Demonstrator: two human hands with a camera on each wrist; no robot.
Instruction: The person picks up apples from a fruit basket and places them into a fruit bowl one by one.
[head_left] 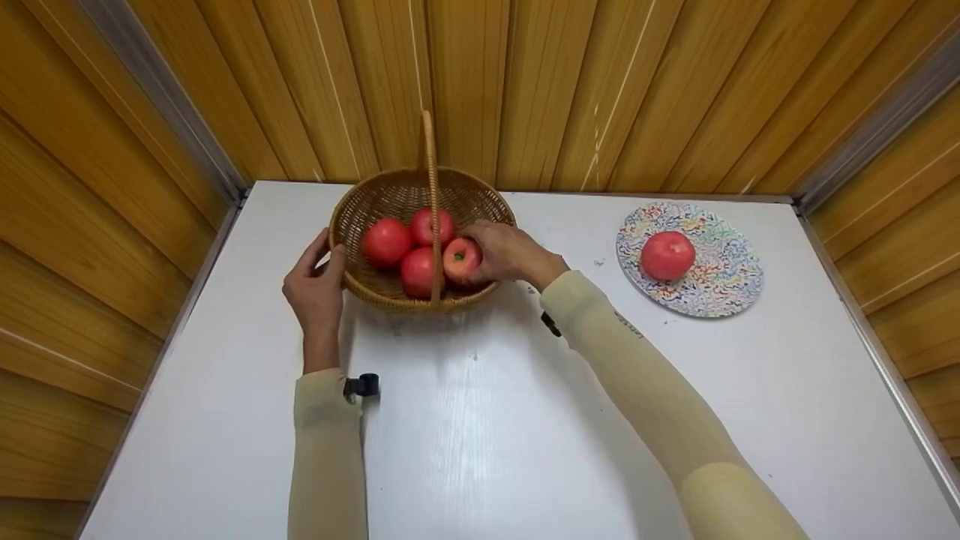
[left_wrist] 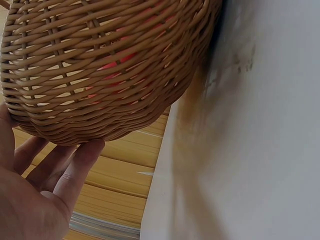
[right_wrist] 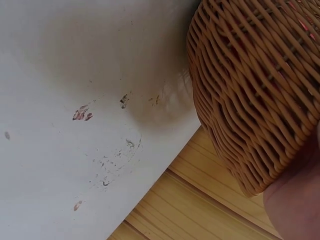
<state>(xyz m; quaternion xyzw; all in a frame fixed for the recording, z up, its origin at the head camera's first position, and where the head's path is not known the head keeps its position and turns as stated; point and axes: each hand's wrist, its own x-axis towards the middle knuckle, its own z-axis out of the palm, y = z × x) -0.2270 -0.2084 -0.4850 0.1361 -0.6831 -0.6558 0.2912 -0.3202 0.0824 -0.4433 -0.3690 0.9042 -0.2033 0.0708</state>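
Note:
A brown wicker basket [head_left: 382, 300] with a tall arched handle stands at the back of the table, left of centre. Several red apples [head_left: 388, 242] lie inside it. My left hand [head_left: 315, 289] holds the basket's left rim; in the left wrist view its fingers [left_wrist: 75, 172] reach against the woven wall. Over the right rim, my right hand [head_left: 504, 251] reaches into the basket and grips an apple [head_left: 460, 259] just right of the handle, stem end showing. The right wrist view has only part of this hand [right_wrist: 295, 205] at the rim; the apple's held side is hidden.
Right of the basket, a round plate [head_left: 720, 289] with a multicoloured speckled pattern bears one red apple [head_left: 667, 256]. The white table [head_left: 465, 435] has small marks on its surface. Wood-panelled walls [head_left: 555, 90] close in the back and both sides.

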